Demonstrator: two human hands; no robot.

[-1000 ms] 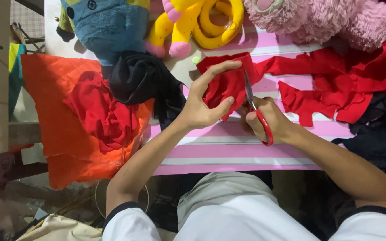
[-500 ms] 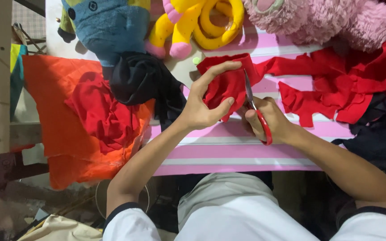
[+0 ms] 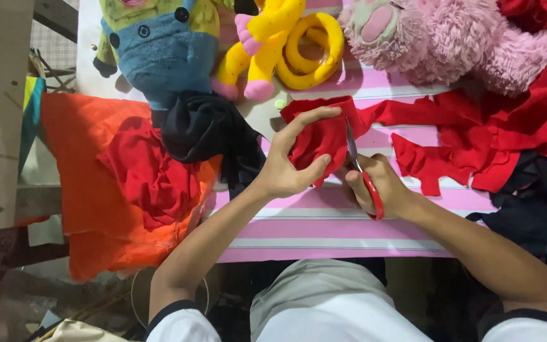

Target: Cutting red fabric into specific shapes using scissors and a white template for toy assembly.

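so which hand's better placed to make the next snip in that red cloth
The right hand. It already grips the red-handled scissors, blades lying along the edge of the red cloth piece. The left hand is busy pinching that cloth and holds no tool, so it probably suits steadying.

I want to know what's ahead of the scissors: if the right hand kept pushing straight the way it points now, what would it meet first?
The right hand points its red-handled scissors up the table, blades already at the red cloth piece held by the left hand. That cloth comes first; further on probably the yellow plush toy, though depth is unclear.
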